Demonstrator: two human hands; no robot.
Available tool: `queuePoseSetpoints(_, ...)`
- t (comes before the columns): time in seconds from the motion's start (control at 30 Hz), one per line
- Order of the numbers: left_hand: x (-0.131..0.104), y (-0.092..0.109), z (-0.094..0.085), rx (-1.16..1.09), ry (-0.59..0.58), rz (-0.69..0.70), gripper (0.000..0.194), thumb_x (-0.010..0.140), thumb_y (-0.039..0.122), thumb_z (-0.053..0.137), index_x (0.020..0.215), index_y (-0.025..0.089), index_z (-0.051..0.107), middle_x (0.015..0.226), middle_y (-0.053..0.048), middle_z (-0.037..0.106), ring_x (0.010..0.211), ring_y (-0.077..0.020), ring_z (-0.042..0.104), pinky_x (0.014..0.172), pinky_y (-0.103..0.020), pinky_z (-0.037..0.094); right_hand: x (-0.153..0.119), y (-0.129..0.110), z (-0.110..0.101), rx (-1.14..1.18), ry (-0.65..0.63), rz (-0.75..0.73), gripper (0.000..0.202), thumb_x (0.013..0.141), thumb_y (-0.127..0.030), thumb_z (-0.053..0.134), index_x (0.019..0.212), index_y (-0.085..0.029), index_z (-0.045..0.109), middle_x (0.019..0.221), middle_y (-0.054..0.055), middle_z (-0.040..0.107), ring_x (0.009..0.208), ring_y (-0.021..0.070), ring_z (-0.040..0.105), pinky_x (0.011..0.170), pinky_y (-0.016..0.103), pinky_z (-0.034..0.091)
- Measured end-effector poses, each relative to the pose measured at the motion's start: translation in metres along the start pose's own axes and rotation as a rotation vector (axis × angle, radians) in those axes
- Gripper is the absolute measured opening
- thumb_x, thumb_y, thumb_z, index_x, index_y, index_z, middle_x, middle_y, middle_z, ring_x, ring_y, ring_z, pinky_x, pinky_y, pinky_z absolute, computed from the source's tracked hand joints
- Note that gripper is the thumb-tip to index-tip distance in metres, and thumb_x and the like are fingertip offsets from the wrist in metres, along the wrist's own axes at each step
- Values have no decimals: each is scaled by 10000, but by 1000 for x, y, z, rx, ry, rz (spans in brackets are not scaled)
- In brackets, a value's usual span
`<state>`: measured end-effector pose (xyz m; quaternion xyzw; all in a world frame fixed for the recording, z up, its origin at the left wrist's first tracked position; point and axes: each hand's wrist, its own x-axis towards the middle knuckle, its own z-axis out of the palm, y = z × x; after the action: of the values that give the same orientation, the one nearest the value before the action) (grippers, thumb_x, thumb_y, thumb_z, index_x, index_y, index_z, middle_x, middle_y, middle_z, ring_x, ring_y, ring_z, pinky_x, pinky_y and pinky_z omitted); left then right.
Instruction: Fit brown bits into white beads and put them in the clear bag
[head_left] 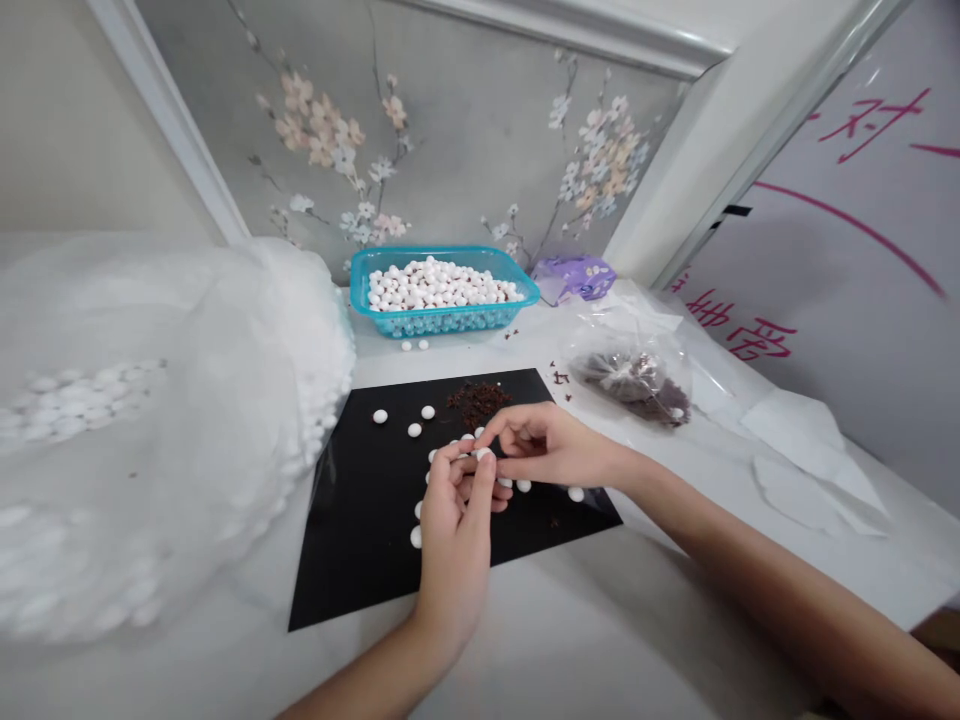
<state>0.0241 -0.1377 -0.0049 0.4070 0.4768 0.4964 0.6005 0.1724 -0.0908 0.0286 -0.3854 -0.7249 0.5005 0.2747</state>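
Over a black mat point(360, 510), my left hand point(459, 515) pinches a small white button-like piece point(484, 455) between thumb and forefinger. Close beside it, my right hand point(544, 445) has its thumb and forefinger drawn together at that piece; whether anything tiny sits between those fingertips is too small to tell. Several more white pieces point(380, 416) lie scattered on the mat, some partly hidden behind my hands. A heap of small dark reddish-brown bits point(478, 402) lies on the mat just beyond my fingers.
A blue plastic basket point(445, 326) full of white pieces stands at the back. On the left bulges a large translucent bag point(225, 400) of white pieces. To the right lie a clear bag of dark bits point(637, 380), a purple packet point(576, 278) and white paper scraps point(810, 440).
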Motion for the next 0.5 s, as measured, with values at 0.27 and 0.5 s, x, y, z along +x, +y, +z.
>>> queuePoseSetpoints(0.27, 1, 1, 1, -10, 19, -11, 230, 808, 373, 550, 949, 193, 532, 844, -13, 613, 701, -99, 598, 640, -217, 499, 57, 20, -10, -546, 384, 9, 41, 724, -177, 612, 728, -138, 625, 531, -57, 436, 494, 68, 395, 509, 210, 309)
queuePoseSetpoints(0.5, 1, 0, 0, 20, -4, 2, 210, 810, 364, 550, 936, 195, 551, 808, -3, 582, 722, -107, 595, 659, -223, 499, 70, 30, -3, -683, 240, -99, 67, 718, -86, 577, 706, -133, 624, 576, -44, 457, 537, 69, 416, 521, 193, 302)
